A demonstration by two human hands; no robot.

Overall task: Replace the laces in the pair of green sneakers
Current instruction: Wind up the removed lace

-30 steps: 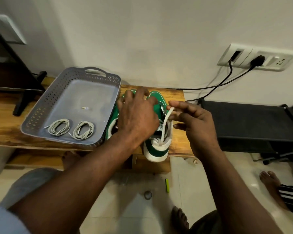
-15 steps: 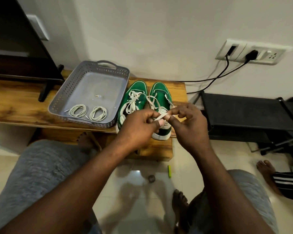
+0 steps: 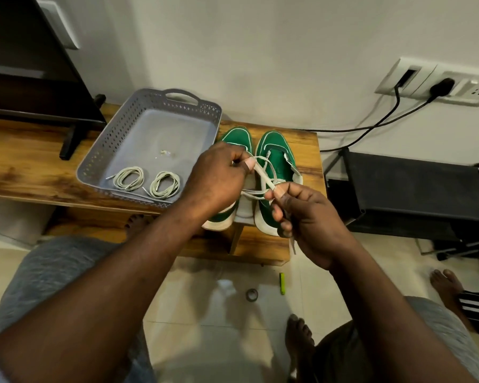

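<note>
A white lace (image 3: 263,176) is stretched between both hands, over the green shoes (image 3: 277,150) on the bench (image 3: 25,167). The left hand (image 3: 219,178) pinches it. The right hand (image 3: 307,214) pinches it too. Two rolled laces (image 3: 129,182) lie in the tray (image 3: 103,153) beside the shoes.

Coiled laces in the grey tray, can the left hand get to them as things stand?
Likely yes, once freed: the left hand pinches the lace stretched to the right hand, but the coiled laces lie uncovered in the open tray beside it, nothing between.
</note>
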